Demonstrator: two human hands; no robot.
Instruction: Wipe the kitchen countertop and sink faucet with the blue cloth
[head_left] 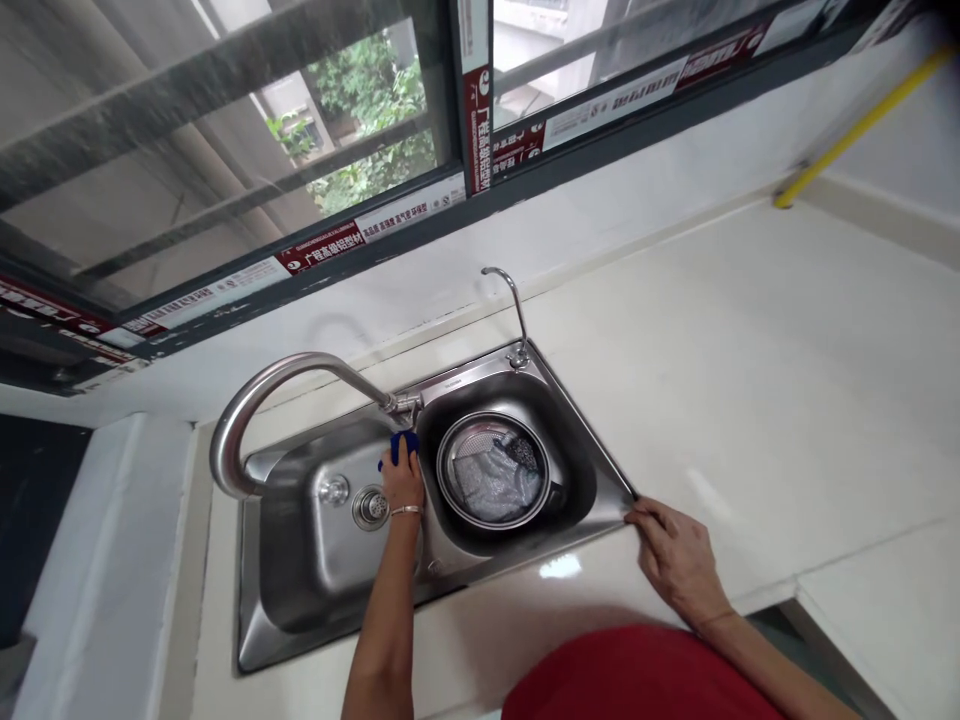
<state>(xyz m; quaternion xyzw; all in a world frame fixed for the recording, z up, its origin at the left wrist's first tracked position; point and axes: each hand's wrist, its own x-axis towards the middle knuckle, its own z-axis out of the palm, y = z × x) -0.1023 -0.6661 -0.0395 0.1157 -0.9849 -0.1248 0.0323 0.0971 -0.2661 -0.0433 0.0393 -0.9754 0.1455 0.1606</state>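
My left hand (403,484) is closed on a dark blue cloth (405,443), pressed near the top of the divider between the two bowls of the steel sink (450,565). Just beyond it is the base of the large curved faucet (281,368). My right hand (671,555) rests at the sink's front right corner, its fingers bent together on the rim and countertop edge; whether anything is pinched there is hidden. In the right bowl sits a round metal strainer pot (493,418) with a crumpled clear plastic bag (495,480) inside.
A thin curved tap (514,300) stands at the sink's back right corner. The left bowl has a drain (371,508). White countertop (735,380) extends right, to a yellow pipe (855,135) by the wall. Windows (337,150) run along the back. A counter cutout (795,640) lies front right.
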